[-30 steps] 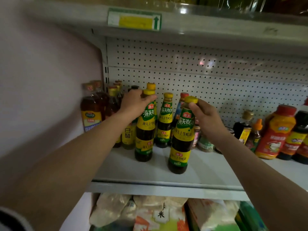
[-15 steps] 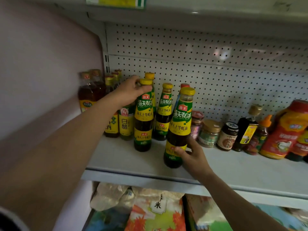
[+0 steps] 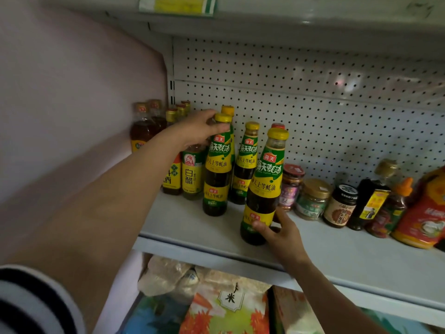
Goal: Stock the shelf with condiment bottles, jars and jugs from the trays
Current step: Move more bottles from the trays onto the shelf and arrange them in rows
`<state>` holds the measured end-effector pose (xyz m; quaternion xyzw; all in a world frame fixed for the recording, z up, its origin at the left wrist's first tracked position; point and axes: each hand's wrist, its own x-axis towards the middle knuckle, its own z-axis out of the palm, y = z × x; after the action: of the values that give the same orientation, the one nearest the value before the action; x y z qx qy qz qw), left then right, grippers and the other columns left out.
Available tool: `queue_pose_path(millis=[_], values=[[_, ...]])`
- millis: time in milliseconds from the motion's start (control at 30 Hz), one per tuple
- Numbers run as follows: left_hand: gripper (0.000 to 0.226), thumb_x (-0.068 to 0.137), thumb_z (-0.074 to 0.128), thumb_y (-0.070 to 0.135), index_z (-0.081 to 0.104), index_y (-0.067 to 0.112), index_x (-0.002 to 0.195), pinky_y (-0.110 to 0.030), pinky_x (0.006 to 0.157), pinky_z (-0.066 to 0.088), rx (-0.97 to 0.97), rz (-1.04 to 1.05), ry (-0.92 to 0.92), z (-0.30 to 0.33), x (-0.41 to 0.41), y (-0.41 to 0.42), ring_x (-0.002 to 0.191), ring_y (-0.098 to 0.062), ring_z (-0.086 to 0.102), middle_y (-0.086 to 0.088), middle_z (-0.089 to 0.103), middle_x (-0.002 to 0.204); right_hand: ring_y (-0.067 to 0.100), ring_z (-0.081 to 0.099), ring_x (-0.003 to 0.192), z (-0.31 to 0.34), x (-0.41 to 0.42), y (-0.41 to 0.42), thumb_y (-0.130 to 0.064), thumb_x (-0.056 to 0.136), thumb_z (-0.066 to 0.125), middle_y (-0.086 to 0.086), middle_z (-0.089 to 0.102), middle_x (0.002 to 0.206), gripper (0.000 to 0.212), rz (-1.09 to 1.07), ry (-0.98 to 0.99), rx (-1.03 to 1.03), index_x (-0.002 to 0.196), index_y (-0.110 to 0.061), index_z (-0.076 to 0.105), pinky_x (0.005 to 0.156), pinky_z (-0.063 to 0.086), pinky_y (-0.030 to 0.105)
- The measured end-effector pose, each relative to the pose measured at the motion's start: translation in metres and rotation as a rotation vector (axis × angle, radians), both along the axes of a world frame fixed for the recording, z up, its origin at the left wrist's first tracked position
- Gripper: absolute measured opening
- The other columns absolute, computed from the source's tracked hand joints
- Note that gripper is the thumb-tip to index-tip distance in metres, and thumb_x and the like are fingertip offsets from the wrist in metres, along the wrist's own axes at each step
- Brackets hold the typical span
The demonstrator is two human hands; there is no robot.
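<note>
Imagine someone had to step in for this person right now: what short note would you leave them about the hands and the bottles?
Left hand: its grip is round the neck of an oyster sauce bottle standing on the shelf, in front of the back row.
Right hand: holds the base of the front oyster sauce bottle, which stands near the shelf's front edge.
Done: both bottles are on the shelf, upright, labels forward; two more oyster sauce bottles stand behind them, with vinegar bottles to the left and jars to the right.
Left: probably push the front bottle back into line, then let go. The trays are out of view, so remaining stock is unknown.
</note>
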<state>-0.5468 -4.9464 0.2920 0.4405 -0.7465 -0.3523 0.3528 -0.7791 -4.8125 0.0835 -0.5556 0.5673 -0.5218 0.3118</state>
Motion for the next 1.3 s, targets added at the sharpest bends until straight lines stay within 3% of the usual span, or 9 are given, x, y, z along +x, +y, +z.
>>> queue_pose_path(millis=[100, 300, 400, 500, 633, 900, 1000, 1100, 1300], values=[[0.041, 0.094, 0.065, 0.029, 0.055, 0.019, 0.133, -0.031, 0.081, 0.053, -0.007, -0.011, -0.01, 0.001, 0.0, 0.0, 0.111, -0.02, 0.058, -0.006, 0.057, 0.129, 0.01, 0.068, 0.099, 0.002, 0.003, 0.003, -0.053, 0.069, 0.077, -0.012, 0.068, 0.115, 0.058, -0.01, -0.012, 0.002, 0.123, -0.045, 0.057, 0.084, 0.058, 0.034], [0.052, 0.089, 0.068, 0.042, 0.054, 0.018, 0.134, -0.032, 0.087, 0.046, -0.204, 0.11, -0.158, -0.002, 0.0, 0.002, 0.113, -0.019, 0.057, -0.002, 0.06, 0.125, 0.011, 0.065, 0.106, 0.0, 0.007, 0.003, -0.041, 0.076, 0.082, -0.006, 0.067, 0.114, 0.058, -0.108, -0.013, 0.004, 0.128, -0.033, 0.056, 0.087, 0.057, 0.035], [0.07, 0.082, 0.077, 0.039, 0.046, 0.023, 0.141, -0.032, 0.093, 0.047, -0.343, 0.153, 0.015, -0.002, 0.008, 0.015, 0.117, -0.018, 0.056, -0.004, 0.058, 0.129, 0.011, 0.065, 0.109, 0.0, 0.009, 0.004, -0.053, 0.07, 0.081, -0.007, 0.069, 0.114, 0.056, -0.128, -0.031, 0.015, 0.119, -0.04, 0.057, 0.091, 0.057, 0.041], [0.066, 0.079, 0.08, 0.037, 0.048, 0.036, 0.137, -0.036, 0.096, 0.051, -0.45, 0.007, 0.064, 0.003, 0.016, 0.043, 0.113, -0.011, 0.058, 0.003, 0.058, 0.123, 0.011, 0.065, 0.107, 0.001, 0.018, 0.006, -0.051, 0.073, 0.081, -0.007, 0.07, 0.112, 0.053, -0.169, 0.003, 0.009, 0.118, -0.034, 0.057, 0.095, 0.054, 0.044], [0.07, 0.075, 0.083, 0.036, 0.05, 0.041, 0.135, -0.032, 0.094, 0.052, -0.405, -0.175, -0.043, 0.005, 0.018, 0.074, 0.113, -0.007, 0.058, 0.006, 0.057, 0.127, 0.014, 0.064, 0.106, 0.003, 0.051, 0.003, -0.045, 0.08, 0.079, -0.005, 0.069, 0.111, 0.046, -0.203, 0.058, 0.009, 0.115, -0.029, 0.056, 0.093, 0.053, 0.041], [0.081, 0.073, 0.086, 0.019, 0.044, 0.04, 0.139, -0.035, 0.093, 0.054, -0.346, -0.216, -0.105, -0.019, 0.054, 0.071, 0.104, -0.006, 0.063, 0.008, 0.06, 0.122, 0.009, 0.064, 0.109, 0.008, 0.124, -0.004, -0.042, 0.085, 0.076, -0.006, 0.07, 0.12, 0.052, -0.073, 0.11, -0.005, 0.131, -0.023, 0.059, 0.098, 0.052, 0.038], [0.099, 0.067, 0.09, 0.016, 0.033, 0.042, 0.144, -0.036, 0.097, 0.051, -0.357, -0.221, -0.167, -0.023, 0.061, 0.072, 0.114, -0.011, 0.06, 0.005, 0.058, 0.131, 0.009, 0.06, 0.113, 0.011, 0.134, -0.002, -0.039, 0.087, 0.075, -0.004, 0.066, 0.126, 0.055, -0.075, 0.13, 0.011, 0.135, -0.021, 0.056, 0.094, 0.051, 0.028], [0.107, 0.066, 0.09, 0.014, 0.026, 0.042, 0.147, -0.031, 0.09, 0.051, -0.382, -0.198, -0.219, -0.026, 0.06, 0.073, 0.107, -0.013, 0.062, 0.005, 0.057, 0.13, 0.011, 0.058, 0.116, 0.011, 0.136, -0.001, -0.038, 0.086, 0.076, -0.002, 0.063, 0.129, 0.058, -0.091, 0.143, 0.018, 0.136, -0.019, 0.054, 0.083, 0.044, 0.014], [0.108, 0.064, 0.091, 0.014, 0.025, 0.044, 0.144, -0.044, 0.093, 0.055, -0.387, -0.185, -0.23, -0.026, 0.06, 0.067, 0.103, -0.016, 0.066, 0.002, 0.062, 0.13, 0.016, 0.056, 0.123, 0.008, 0.136, -0.009, -0.044, 0.085, 0.075, 0.001, 0.06, 0.135, 0.066, -0.115, 0.164, 0.056, 0.139, -0.016, 0.048, 0.093, 0.045, 0.026]])
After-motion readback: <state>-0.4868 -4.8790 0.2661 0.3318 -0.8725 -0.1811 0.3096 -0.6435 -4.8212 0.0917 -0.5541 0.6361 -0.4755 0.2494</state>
